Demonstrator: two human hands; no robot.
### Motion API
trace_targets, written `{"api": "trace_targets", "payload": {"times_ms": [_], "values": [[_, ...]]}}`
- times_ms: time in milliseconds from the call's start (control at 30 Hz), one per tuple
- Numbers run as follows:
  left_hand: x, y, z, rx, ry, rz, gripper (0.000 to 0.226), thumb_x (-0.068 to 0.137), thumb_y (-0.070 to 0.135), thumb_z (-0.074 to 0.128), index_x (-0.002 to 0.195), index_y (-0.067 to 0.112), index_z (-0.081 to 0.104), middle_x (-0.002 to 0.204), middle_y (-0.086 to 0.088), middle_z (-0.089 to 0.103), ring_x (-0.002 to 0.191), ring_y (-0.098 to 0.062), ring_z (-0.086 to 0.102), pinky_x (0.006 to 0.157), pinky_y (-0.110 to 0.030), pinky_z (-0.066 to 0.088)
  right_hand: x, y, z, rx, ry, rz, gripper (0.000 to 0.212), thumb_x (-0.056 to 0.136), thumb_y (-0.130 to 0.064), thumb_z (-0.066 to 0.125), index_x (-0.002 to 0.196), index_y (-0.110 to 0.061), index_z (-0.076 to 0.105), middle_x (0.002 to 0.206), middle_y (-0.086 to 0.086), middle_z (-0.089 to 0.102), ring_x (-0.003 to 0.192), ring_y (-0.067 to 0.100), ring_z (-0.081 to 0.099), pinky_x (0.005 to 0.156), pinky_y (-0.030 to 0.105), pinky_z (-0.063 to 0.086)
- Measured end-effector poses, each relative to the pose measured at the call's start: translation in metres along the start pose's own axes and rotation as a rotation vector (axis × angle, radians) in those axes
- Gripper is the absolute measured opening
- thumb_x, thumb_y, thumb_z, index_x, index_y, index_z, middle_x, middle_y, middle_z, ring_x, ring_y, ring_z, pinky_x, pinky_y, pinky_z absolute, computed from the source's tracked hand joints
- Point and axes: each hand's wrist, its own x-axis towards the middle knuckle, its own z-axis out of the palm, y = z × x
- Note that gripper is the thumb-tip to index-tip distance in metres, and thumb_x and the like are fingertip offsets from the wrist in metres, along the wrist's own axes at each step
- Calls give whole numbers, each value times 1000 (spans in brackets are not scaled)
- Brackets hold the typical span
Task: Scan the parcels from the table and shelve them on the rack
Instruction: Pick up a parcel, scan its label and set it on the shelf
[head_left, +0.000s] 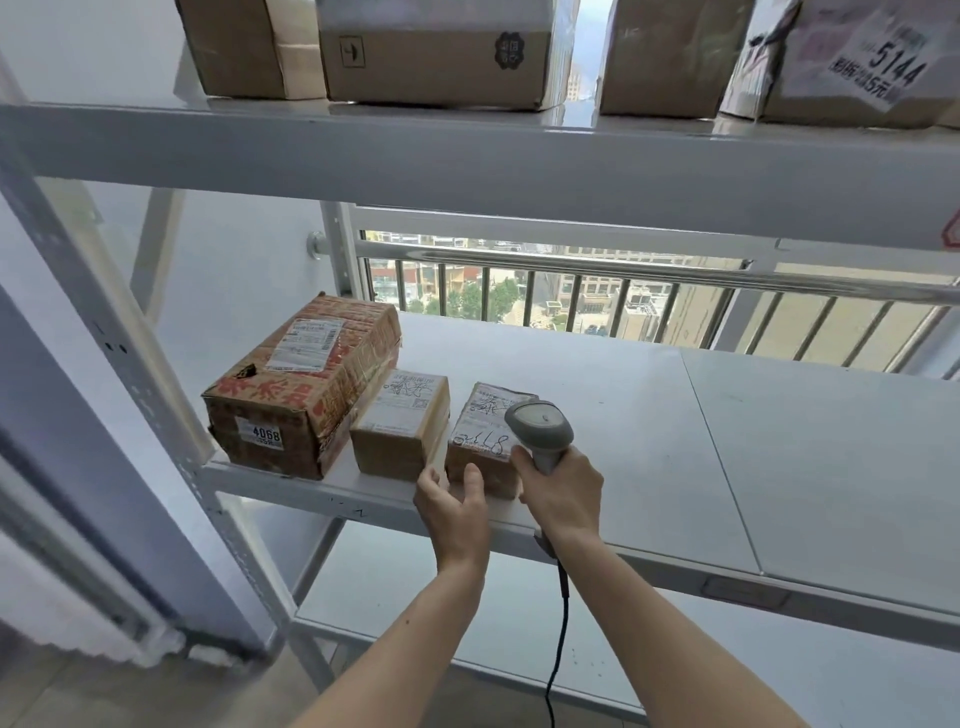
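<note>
Steadying a small taped parcel (485, 439) on the rack's middle shelf (675, 415), my left hand (452, 501) rests against its near face with fingers relaxed and straight, thumb up against the cardboard, gripping nothing. My right hand (563, 491) is curled tight around the handle of a grey corded scanner (540, 423), whose head sits over the parcel's top at about three o'clock of the box.

I judge this parcel light and stiff: a compact carton wrapped in glossy tape, likely slick under the fingers, so I would take it across its two short sides rather than by the taped top. It is brown, bound in clear tape, with a white label and dark handwritten digits scrawled across the upper face.

It stands at the front edge of the shelf, third in a row. Just beside it at nine o'clock sits a second small box (400, 423) with a printed label, and farther toward nine o'clock a larger red-printed carton (301, 384) marked 4068. More cartons (436, 52) line the upper shelf at twelve o'clock. Beyond the rack, a window railing (571, 270) and city buildings show.
</note>
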Motion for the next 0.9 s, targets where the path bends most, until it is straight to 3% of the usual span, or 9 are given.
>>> {"api": "trace_targets", "payload": {"times_ms": [100,200,333,433,633,733,900], "values": [[-14,-3,-5,43,40,58,42,97,27,61,131,9,44,130,-7,43,123,-31,51,104,-46,49,-5,8,-6,6,19,-17,33,80,-54,71,84,-22,63,80,-1,74,74,26,74,76,38,58],[-32,-7,-6,116,-41,144,27,99,24,59,122,12,50,123,-5,48,109,-24,56,87,-30,52,-10,18,-18,-15,56,-23,30,81,-50,70,79,-21,61,74,-1,72,70,25,73,75,38,58],[-52,-11,6,277,-212,317,20,100,23,57,118,14,55,115,0,50,94,-6,55,71,-11,43,-21,35,-45,-20,130,-5,28,84,-45,71,81,-19,62,71,-1,72,69,23,72,71,33,57],[-66,-19,28,326,-343,465,12,99,19,59,109,12,61,110,1,49,92,-13,57,75,-21,48,-33,49,-77,-35,204,24,27,86,-41,72,83,-16,64,71,-1,71,69,19,71,61,22,49],[-110,-39,86,355,-587,616,10,96,23,64,104,17,62,107,6,51,95,-16,60,76,-34,55,-58,96,-153,-44,380,138,25,87,-44,72,85,-19,66,76,-3,73,72,19,73,69,30,56],[-143,-45,115,318,-697,715,16,93,29,61,102,17,63,105,7,53,94,-16,59,77,-34,54,-78,118,-193,-39,488,191,25,87,-45,71,90,-20,67,82,-3,75,75,19,73,71,32,57],[-216,-50,162,265,-943,716,12,94,15,67,105,14,62,106,9,53,100,-15,59,82,-27,47,-117,154,-262,-51,685,294,26,86,-43,72,73,-27,57,71,-5,71,70,20,72,69,39,59]]}}
